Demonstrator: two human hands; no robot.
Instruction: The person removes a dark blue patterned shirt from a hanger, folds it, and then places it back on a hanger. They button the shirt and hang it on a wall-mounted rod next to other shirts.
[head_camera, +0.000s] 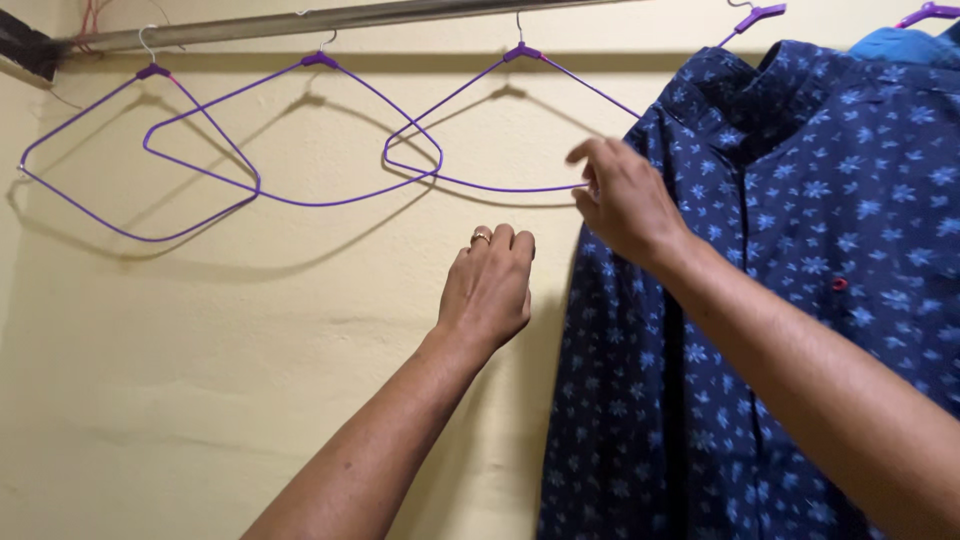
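Three empty purple hangers (420, 150) on rail (300, 20); right hand (620, 200) pinches nearest one, left hand (488, 285) loosely curled, holding nothing.

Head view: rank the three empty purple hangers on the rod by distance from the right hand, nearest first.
1. Right hanger: right hand is at its lower right corner.
2. Middle hanger: further left along the rod.
3. Left hanger: far left, near the wall corner.

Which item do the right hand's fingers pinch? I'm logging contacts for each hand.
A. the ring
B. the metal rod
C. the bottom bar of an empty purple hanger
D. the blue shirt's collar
C: the right hand pinches the bottom bar of the empty purple hanger nearest the patterned blue shirt.
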